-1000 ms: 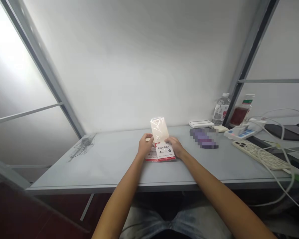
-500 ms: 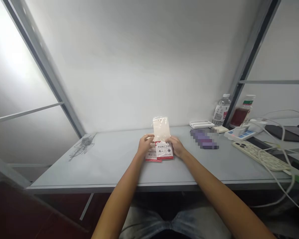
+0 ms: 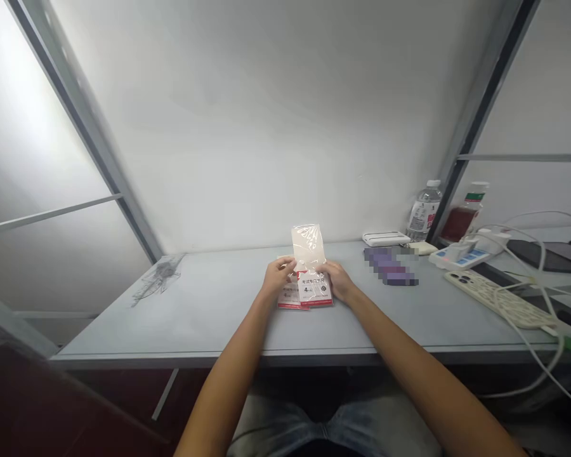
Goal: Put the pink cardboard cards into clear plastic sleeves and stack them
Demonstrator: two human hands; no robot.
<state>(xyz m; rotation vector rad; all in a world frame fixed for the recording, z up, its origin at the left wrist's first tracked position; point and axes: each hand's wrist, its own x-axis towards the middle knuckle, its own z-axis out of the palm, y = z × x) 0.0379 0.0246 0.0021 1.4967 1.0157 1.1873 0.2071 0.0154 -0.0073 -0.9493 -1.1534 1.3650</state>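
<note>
A flat ruler-set packet [image 3: 315,291] in clear plastic, red and white with a "4" on its front, has its shiny pale upper part standing up toward the wall. At its right edge, my right hand [image 3: 337,278] grips it between thumb and fingers. My left hand [image 3: 278,276] is closed in a pinch against the left edge of the packet's film; the exact fingertip contact is hard to see. Beneath, a second similar packet [image 3: 290,296] lies on the table, partly covered by the upper one and by my left hand.
On the grey table [image 3: 209,304], a blurred purple item [image 3: 390,266] and a white box-like device [image 3: 385,238] lie to the right. Farther right are a water bottle [image 3: 423,209], a power strip [image 3: 459,255], a phone case [image 3: 497,299] and loose white cables. Dark scribbly marks [image 3: 159,277] show at left.
The upper packet's film has shifted slightly and catches the light differently. My left fingertips have drawn closer together at its edge; my right hand keeps its grip.
</note>
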